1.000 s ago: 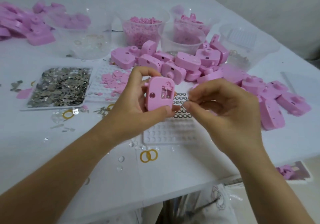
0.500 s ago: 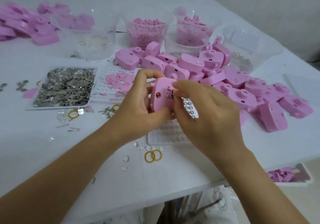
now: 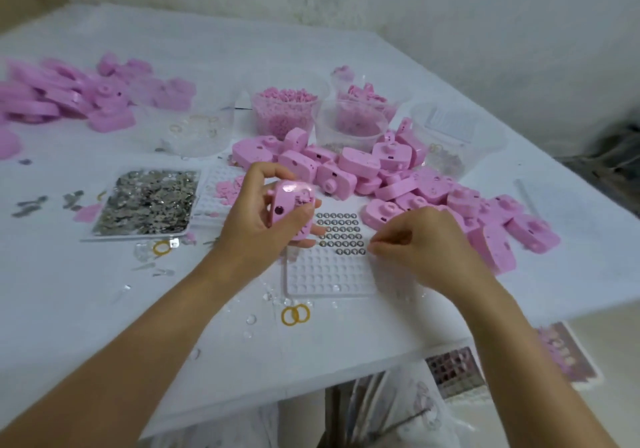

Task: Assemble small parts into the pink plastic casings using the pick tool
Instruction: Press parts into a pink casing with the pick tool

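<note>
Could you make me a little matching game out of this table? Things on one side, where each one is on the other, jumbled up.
Things:
1. pink casing
2. metal rings
3. silver bits
4. yellow rings

Places:
A. in rows on the white grid tray
B. on the bare table, near its front edge
C. gripped in the left hand
D. heaped on a flat tray

Pairs: 1-C, 2-A, 3-D, 4-B

Soft, even light w/ a cool violet cast; shadows on the white table [image 3: 104, 292] are faint. Small glare spot on the pink casing [image 3: 291, 205] over table centre. Frame slightly soft overall; the table's far-left end is smeared, perhaps motion blur. Wide-angle bend along table edges.
</note>
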